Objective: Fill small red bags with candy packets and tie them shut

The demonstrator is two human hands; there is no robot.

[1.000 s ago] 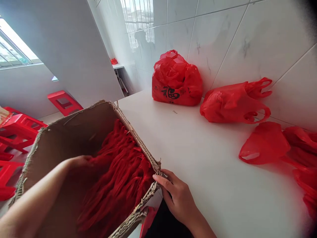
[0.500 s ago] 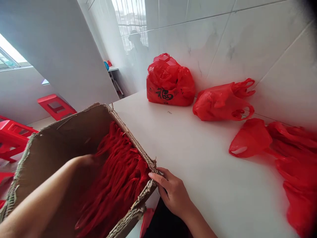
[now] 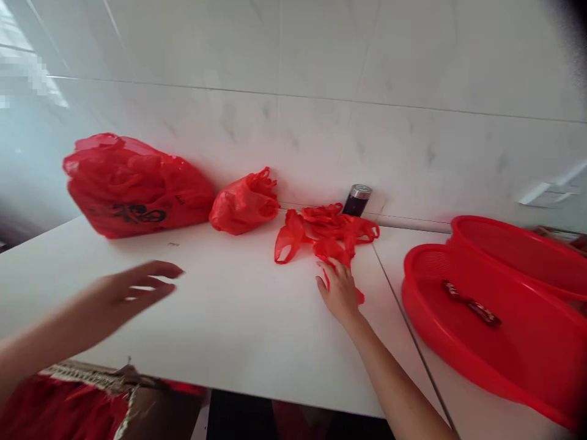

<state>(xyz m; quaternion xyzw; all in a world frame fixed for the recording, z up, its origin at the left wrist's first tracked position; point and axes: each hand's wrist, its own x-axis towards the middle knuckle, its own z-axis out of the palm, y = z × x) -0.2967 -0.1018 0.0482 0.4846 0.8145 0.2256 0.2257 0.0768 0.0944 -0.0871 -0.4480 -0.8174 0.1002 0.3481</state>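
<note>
My left hand (image 3: 142,287) hovers above the left part of the white table (image 3: 229,330), fingers apart and nothing in them. Beneath that arm, at the lower left, is a cardboard box (image 3: 156,403) with red plastic bags (image 3: 68,409) inside. Toward the middle of the table, my right hand (image 3: 340,287) touches a crumpled red plastic bag (image 3: 330,247) with its fingertips. Its thumb stands apart from the fingers. More crumpled red bags (image 3: 291,238) lie around that spot.
A full red bag with black lettering (image 3: 137,195) and a smaller stuffed red bag (image 3: 245,205) stand by the tiled wall. Behind the loose bags is a dark flask (image 3: 356,200). Red plastic baskets (image 3: 426,318) occupy the right side; one contains a brown-wrapped item (image 3: 472,304).
The view has swung right, bringing the flask and baskets in. My left hand has come out of the box without a bag. My right hand has left the box's edge for the loose bags.
</note>
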